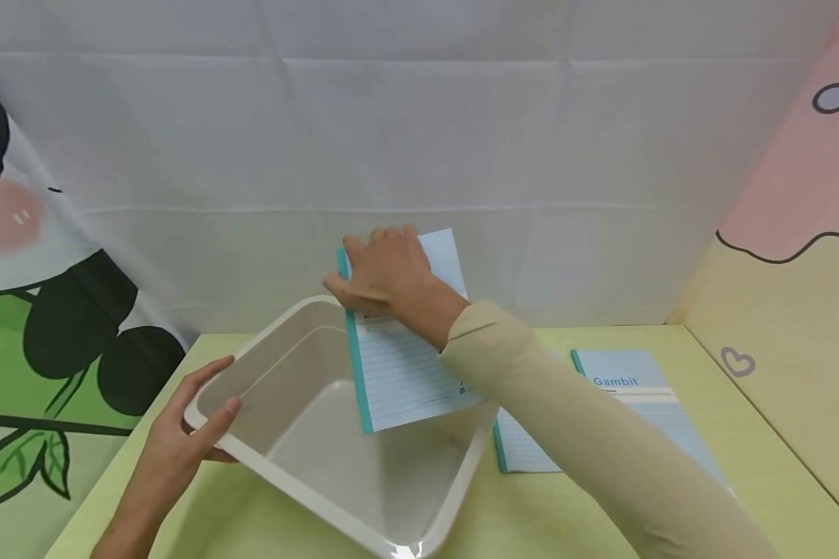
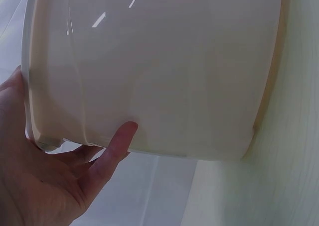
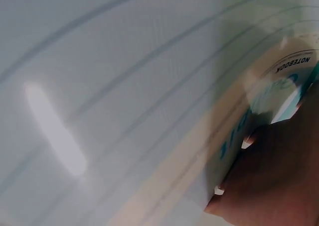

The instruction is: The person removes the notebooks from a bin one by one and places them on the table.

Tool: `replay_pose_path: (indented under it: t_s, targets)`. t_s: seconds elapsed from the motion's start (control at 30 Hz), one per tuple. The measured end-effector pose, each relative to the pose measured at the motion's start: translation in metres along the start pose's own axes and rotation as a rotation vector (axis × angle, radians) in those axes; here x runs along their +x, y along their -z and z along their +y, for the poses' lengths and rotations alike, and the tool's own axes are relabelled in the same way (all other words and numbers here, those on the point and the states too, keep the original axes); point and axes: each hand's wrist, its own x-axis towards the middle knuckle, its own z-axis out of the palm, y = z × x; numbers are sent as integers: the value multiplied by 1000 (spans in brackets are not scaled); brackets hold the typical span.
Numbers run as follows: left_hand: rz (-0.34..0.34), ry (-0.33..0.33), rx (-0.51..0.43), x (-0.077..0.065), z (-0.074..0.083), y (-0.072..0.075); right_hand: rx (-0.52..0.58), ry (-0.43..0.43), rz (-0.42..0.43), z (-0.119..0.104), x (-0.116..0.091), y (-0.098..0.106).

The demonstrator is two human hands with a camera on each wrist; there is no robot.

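Observation:
My left hand (image 1: pixel 182 423) grips the left rim corner of a beige plastic basin (image 1: pixel 363 528), thumb over the edge and fingers below. In the left wrist view the basin's smooth outer wall (image 2: pixel 164 76) fills most of the picture, with the left hand (image 2: pixel 55 181) at its corner. My right hand (image 1: pixel 388 276) holds a light blue notebook (image 1: pixel 412 380) by its top, tilted over the basin's opening. A teal spine runs down its left side. Close up, the right wrist view shows the lined notebook cover (image 3: pixel 134 96) with the right hand (image 3: pixel 274 171) along its edge.
Two more blue notebooks lie on the pale yellow table (image 1: pixel 566 520) at the right: one marked Gambit (image 1: pixel 629 380), another (image 1: pixel 524 446) partly behind my right sleeve (image 1: pixel 566 411). A white cloth (image 1: pixel 419 132) hangs behind; cartoon-printed panels (image 1: pixel 776 334) flank the sides.

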Motion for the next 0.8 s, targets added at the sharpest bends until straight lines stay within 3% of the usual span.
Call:
replay_pose_path:
  t_s: [0.2, 0.4, 0.57, 0.8]
  targets:
    - [-4, 3, -8, 1, -1, -1, 0, -8, 37, 8, -2, 12]
    - [3, 3, 10, 2, -1, -1, 18, -13, -3, 17, -11, 16]
    - [-1, 0, 5, 3, -1, -1, 30, -36, -27, 34, -25, 2]
    - [-3, 5, -3, 2, -2, -1, 32, -42, 19, 57, -46, -22]
